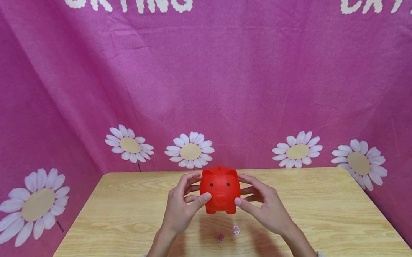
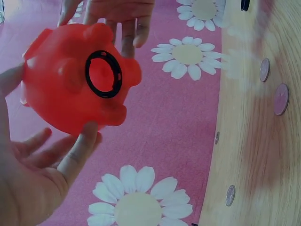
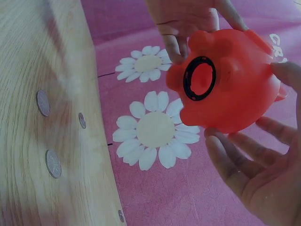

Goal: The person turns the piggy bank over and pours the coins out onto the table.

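Note:
A red piggy bank (image 1: 220,188) is raised above the table, its snout and two black eyes facing me. My left hand (image 1: 184,206) holds one side, its thumb on the front near the snout. On the other side my right hand (image 1: 269,208) grips it in the same way, fingers curving behind. The wrist views show the underside, where a black ring (image 2: 88,79) surrounds an open round hole in the belly, with red inside visible through it. Below the bank, a coin (image 1: 235,230) and a pinkish coin (image 1: 220,237) lie on the wood.
The light wooden table (image 1: 133,209) meets a pink cloth (image 1: 228,87) with white daisies at its back and sides. More coins show in the wrist views, among them a small coin (image 2: 230,195). A small black object (image 2: 245,4) sits at the left wrist view's top edge.

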`<action>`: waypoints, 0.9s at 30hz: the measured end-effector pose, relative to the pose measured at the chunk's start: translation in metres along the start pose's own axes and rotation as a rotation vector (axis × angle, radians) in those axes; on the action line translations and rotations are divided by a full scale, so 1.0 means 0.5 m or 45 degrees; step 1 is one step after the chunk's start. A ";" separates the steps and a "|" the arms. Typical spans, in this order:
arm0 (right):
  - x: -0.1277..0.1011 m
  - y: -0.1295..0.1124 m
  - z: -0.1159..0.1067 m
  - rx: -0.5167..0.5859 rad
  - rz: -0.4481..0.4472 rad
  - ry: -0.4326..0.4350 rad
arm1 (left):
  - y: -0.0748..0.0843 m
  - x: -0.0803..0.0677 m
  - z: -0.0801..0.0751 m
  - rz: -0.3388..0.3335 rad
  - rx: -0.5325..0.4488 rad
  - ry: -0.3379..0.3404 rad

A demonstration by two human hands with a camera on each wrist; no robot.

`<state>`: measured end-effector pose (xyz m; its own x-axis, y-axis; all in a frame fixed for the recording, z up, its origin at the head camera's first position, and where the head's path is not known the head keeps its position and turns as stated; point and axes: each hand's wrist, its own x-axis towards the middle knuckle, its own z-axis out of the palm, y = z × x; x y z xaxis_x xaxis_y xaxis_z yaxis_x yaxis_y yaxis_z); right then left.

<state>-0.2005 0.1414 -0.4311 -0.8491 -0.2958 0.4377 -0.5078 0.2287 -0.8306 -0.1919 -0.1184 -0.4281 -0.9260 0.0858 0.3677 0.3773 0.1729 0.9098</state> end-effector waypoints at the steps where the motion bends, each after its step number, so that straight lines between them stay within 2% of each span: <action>1: 0.000 0.000 0.001 -0.005 0.031 -0.010 | -0.001 0.001 0.000 -0.047 -0.002 0.005; 6: 0.000 0.002 0.007 -0.014 0.239 -0.062 | -0.006 0.003 0.004 -0.254 0.032 -0.039; 9: 0.002 0.001 0.009 0.001 0.365 -0.100 | -0.009 0.004 0.007 -0.306 0.074 -0.093; 12: 0.008 -0.001 0.010 0.011 0.444 -0.118 | -0.013 0.007 0.008 -0.306 0.109 -0.128; 17: 0.011 -0.002 0.010 0.015 0.513 -0.125 | -0.018 0.007 0.008 -0.287 0.169 -0.168; 22: 0.009 -0.001 0.010 0.048 0.517 -0.136 | -0.017 0.007 0.008 -0.286 0.203 -0.183; 27: 0.009 0.001 0.009 0.093 0.487 -0.151 | -0.014 0.006 0.007 -0.256 0.176 -0.182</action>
<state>-0.2039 0.1359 -0.4314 -0.9500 -0.3076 0.0531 -0.1431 0.2778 -0.9499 -0.1974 -0.1160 -0.4341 -0.9747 0.1718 0.1430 0.1939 0.3319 0.9232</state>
